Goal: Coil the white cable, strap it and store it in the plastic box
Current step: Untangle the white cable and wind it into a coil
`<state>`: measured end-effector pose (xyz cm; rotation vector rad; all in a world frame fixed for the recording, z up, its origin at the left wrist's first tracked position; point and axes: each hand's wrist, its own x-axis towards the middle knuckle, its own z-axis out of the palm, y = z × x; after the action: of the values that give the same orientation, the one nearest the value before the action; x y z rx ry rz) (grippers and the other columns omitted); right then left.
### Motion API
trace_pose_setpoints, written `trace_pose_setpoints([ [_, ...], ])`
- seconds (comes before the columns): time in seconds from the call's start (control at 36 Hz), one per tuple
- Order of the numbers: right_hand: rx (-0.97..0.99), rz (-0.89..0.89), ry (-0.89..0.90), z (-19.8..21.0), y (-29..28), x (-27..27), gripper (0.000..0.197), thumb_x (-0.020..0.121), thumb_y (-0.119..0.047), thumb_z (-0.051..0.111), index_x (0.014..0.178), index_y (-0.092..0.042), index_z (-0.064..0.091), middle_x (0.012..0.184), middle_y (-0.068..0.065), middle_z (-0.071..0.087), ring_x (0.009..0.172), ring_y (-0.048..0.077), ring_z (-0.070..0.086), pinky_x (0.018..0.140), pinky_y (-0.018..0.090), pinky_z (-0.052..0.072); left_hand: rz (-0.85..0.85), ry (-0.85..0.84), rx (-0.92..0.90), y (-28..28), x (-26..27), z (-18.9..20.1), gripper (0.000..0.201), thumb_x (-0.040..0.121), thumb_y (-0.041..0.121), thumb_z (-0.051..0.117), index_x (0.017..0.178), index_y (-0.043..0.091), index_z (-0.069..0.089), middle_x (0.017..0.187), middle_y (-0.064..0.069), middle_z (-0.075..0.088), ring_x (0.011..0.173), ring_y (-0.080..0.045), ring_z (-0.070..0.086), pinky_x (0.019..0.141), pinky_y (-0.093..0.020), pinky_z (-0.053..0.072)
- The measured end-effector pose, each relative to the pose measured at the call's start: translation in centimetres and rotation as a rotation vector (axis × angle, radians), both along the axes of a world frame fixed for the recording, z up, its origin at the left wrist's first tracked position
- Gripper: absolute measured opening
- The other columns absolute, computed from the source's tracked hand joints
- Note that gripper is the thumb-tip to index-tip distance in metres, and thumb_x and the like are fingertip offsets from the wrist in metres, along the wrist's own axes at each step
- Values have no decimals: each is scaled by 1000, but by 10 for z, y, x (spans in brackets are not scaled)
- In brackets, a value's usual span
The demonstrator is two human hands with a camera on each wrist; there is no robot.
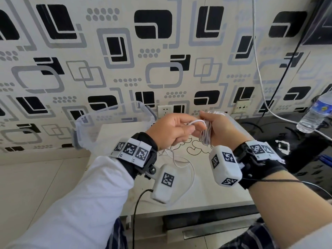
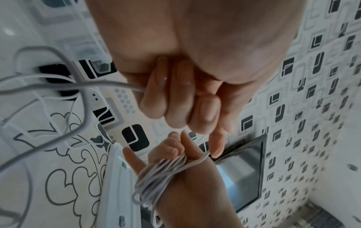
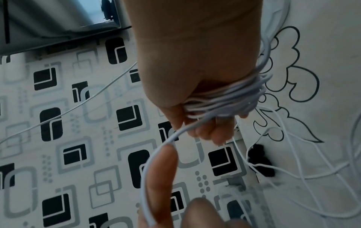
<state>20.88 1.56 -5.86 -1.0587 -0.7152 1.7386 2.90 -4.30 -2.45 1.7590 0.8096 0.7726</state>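
Note:
The white cable's coil is wound in several loops around my right hand, which grips the bundle above the table. My left hand, just left of it, pinches the free strand leading into the coil. From below, the left wrist view shows the coil and my left hand's fingers curled round the strand. The bundle also shows in the right wrist view. Loose cable trails down onto the table. The clear plastic box stands at the table's back left, by the wall.
The white table carries a flower outline, and its front edge is near me. A small black piece lies on it among loose cable. A water bottle lies on the dark surface to the right. A wall socket sits behind the hands.

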Motion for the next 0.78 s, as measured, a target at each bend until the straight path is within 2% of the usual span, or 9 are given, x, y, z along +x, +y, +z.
trace_pose_setpoints([
  [0.08,35,216,-57,1,-8,-4,29,96,-18,49,72,-4,59,54,10,54,51,21,54,75,39,48,77,-28,20,5,-4,-2,26,102,6,42,104,3,67,48,13,37,44,-9,26,42,-20,21],
  [0.19,59,437,-120,2,-16,-8,34,97,-21,42,71,-3,56,55,14,58,50,27,57,87,50,50,306,30,107,16,-8,-9,31,100,16,49,75,9,64,45,13,33,42,-10,26,44,-21,24],
  [0.25,81,512,-118,3,-18,-8,39,98,-25,36,71,-2,52,50,13,53,43,25,52,80,47,51,423,90,179,21,-12,-11,33,98,19,53,67,16,63,46,10,36,44,-11,31,48,-22,30],
  [0.36,124,651,-34,7,-19,-8,64,98,-49,24,68,-4,59,37,5,38,30,16,34,50,29,45,544,170,258,27,-17,-15,33,95,23,59,64,17,66,44,10,40,42,-4,34,49,-18,33],
  [0.47,115,815,61,10,-17,-11,84,88,-71,16,68,-4,61,35,-2,24,31,10,18,45,23,28,595,172,263,29,-14,-17,32,94,25,61,68,8,67,46,8,40,38,-5,33,43,-13,28],
  [0.53,112,894,93,12,-18,-13,82,85,-74,23,70,-4,62,38,-2,18,33,11,14,44,23,21,607,181,260,30,-12,-19,32,94,25,60,69,7,66,51,4,41,40,-5,34,44,-13,29],
  [0.58,116,969,125,12,-20,-14,75,86,-71,34,74,-3,63,40,-2,18,34,10,15,44,21,21,602,186,275,30,-9,-21,32,94,26,60,69,8,65,55,2,47,46,-4,38,48,-15,32],
  [0.69,114,1024,184,13,-22,-12,47,89,-50,57,81,-4,64,41,-4,20,33,10,17,42,17,24,559,138,278,30,-8,-22,32,94,27,60,74,2,67,61,-14,53,57,-18,44,56,-29,36],
  [0.78,116,1012,228,16,-26,-7,28,91,-31,58,87,-5,66,41,-4,20,32,10,18,41,15,26,520,115,251,31,-8,-23,35,96,28,59,74,1,66,54,0,44,52,-14,39,55,-28,34],
])
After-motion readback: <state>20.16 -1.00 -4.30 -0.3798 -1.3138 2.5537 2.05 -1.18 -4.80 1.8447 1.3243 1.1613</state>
